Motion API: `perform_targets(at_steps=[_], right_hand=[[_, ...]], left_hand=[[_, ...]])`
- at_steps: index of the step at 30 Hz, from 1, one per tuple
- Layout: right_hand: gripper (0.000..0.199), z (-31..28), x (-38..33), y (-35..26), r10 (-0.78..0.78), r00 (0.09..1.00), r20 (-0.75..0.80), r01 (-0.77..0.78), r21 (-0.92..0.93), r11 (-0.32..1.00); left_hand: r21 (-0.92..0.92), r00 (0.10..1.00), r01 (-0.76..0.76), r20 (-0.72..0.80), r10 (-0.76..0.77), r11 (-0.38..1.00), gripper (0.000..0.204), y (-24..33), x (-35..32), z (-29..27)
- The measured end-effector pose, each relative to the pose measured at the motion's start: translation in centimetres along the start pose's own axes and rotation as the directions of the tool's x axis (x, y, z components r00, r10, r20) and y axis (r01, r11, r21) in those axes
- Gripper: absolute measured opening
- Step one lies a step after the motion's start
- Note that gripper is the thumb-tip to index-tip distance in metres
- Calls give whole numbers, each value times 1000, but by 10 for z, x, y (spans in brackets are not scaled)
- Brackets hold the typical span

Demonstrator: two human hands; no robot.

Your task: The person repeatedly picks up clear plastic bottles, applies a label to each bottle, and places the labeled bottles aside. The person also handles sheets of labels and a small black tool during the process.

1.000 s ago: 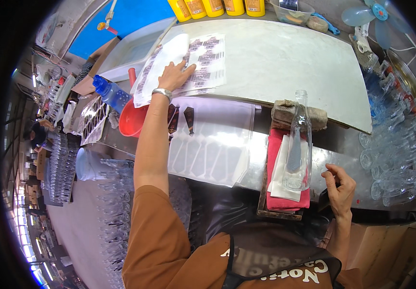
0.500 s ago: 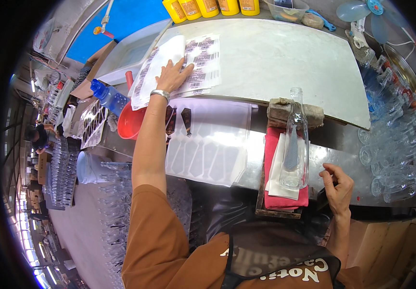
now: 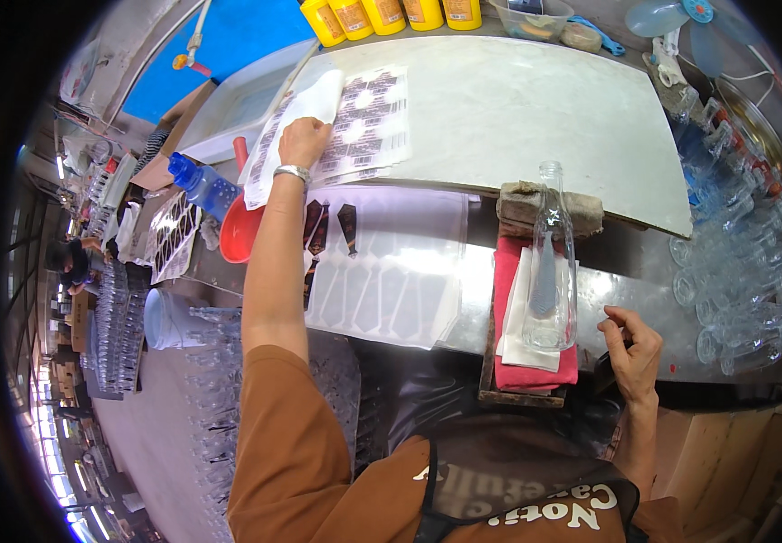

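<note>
The left hand (image 3: 305,140) lies in the upper middle of the frame on a white sheet of dark printed labels (image 3: 368,113), with the fingers pressed on its left part where a corner of white backing paper curls up. I judge it is picking one label, but whether the fingers already pinch one I cannot tell. The right hand (image 3: 633,348) is at the lower right, loosely curled with thumb and fingers near each other — it seems to hold nothing, though something small may be hidden.

The clear glass bottle (image 3: 549,262) lies on its side in the centre right, neck toward the top of the frame, on folded white paper and a red cloth (image 3: 510,271) inside a wooden cradle (image 3: 522,394). A dark narrow label seems to sit already on its neck; a body label is not visible, so the work on this bottle looks only partly done.

On the grey worktop (image 3: 626,290), left of the cradle, lies a backing sheet (image 3: 382,281) almost emptied, with a few brown labels left at its top. Many clear bottles (image 3: 744,271) wait at the right edge. A red funnel (image 3: 241,231) and a blue spray bottle (image 3: 201,185) stand near the left forearm — nothing blocks the way between the label sheet and the bottle.
</note>
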State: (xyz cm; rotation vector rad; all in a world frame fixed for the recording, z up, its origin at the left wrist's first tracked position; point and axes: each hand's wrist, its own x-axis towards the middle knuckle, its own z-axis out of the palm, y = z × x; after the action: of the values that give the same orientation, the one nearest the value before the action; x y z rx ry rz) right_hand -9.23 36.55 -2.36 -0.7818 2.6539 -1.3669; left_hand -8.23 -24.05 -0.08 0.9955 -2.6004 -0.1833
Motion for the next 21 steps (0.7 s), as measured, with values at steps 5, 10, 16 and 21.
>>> perform_targets(at_steps=[5,10,16,21], right_hand=[[21,-1,-3,4,16,1000,-19,-15,32,999],[20,-5,-7,8,25,999,-41,-23,50,998],[19,-11,3,-7,-2,1000,-23,5,138,990],[21,-9,39,-69,-17,988,152,-46,403,914]], left_hand=[[-28,999,-7,-32,6,1000,32,-49,31,-16],[-152,980,46,-187,-75,987,36,-113,41,-74],[-119,877,-103,-479,34,988,34,-105,16,-156],[-315,798,-405,-580,164,858,24,44,-75,-182]])
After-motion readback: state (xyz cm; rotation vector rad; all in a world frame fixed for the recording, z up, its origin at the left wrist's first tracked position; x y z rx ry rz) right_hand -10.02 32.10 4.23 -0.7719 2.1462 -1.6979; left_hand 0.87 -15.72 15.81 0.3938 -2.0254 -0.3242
